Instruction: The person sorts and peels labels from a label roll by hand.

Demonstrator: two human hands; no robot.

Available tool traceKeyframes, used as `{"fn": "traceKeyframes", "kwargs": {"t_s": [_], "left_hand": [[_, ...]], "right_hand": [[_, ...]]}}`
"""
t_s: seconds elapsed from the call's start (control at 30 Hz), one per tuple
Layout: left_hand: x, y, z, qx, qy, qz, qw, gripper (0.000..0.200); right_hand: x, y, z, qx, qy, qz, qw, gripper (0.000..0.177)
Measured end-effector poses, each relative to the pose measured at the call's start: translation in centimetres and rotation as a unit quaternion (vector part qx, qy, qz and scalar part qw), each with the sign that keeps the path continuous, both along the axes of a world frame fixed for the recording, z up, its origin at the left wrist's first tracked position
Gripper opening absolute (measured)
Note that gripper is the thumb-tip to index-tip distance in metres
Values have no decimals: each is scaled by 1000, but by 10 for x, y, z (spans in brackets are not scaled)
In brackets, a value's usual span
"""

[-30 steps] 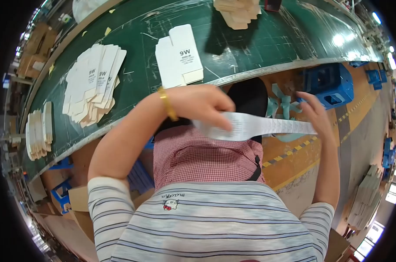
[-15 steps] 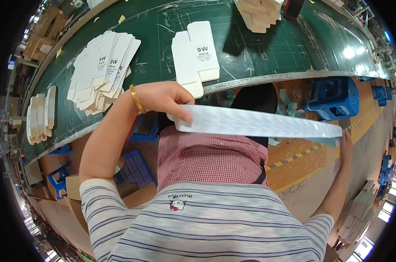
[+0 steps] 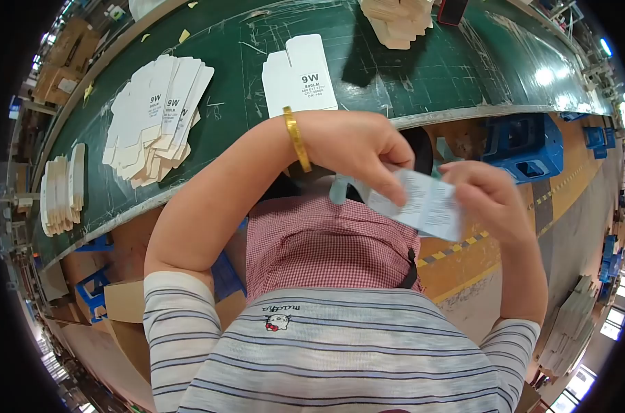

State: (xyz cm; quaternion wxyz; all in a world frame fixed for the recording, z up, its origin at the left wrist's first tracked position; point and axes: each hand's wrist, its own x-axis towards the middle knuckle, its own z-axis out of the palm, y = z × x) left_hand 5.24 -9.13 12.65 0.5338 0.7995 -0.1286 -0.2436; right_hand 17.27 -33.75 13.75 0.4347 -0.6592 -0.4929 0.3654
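Observation:
Both hands are over my lap, just off the table's near edge. My left hand [image 3: 359, 148], with a gold bracelet at the wrist, pinches a white strip of printed labels [image 3: 417, 205] between thumb and fingers. Its far end is gripped by my right hand [image 3: 488, 196], which is a little blurred. Only a short length with small text shows between the hands. A pale greenish piece [image 3: 338, 190] hangs below my left palm. On the table beyond my left hand lies a flat white carton [image 3: 300, 76] printed "9W", its lower part hidden by my forearm.
Fanned flat 9W cartons [image 3: 157, 113] lie on the green table [image 3: 233, 86] at the left. More stacked cartons stand at the far left [image 3: 62, 193] and far edge [image 3: 398, 20]. Blue plastic stools [image 3: 526, 148] are under the table at right.
The strip was stretched wide between my hands; now only a short length shows. My left hand has moved right, and my right hand has come inward and up.

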Motion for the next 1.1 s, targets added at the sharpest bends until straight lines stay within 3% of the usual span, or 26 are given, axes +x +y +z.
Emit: {"fn": "traceKeyframes", "kwargs": {"t_s": [0.03,0.23,0.4,0.5,0.6,0.7,0.83,0.9,1.0,1.07,1.1], "left_hand": [[-5,5,-9,-21,16,11,1000,29],[-17,21,-46,-90,106,11,990,34],[-20,32,-63,-16,119,-32,992,31],[-22,37,-58,5,127,-42,991,31],[-22,40,-56,-2,123,-41,992,31],[-16,44,-61,-7,49,-20,999,33],[-7,57,-43,91,-6,47,995,28],[-4,62,-29,128,-3,52,990,25],[-8,67,-14,141,-18,36,989,25],[-9,62,-9,148,-5,28,989,25],[-9,57,-8,135,-4,32,990,26]], "right_hand": [[9,-7,4,52,-18,17,998,17],[55,-62,34,185,-16,-135,973,25],[94,-142,47,230,-63,-215,947,28],[113,-189,46,208,-115,-259,936,29],[130,-226,40,158,-58,-312,935,28],[125,-242,34,142,-84,-336,927,27],[129,-275,53,201,-41,-355,912,21],[121,-284,67,221,-20,-504,835,20],[150,-377,77,220,43,-537,813,23],[172,-433,66,153,35,-558,815,28],[180,-434,45,23,-77,-571,817,31]]}}
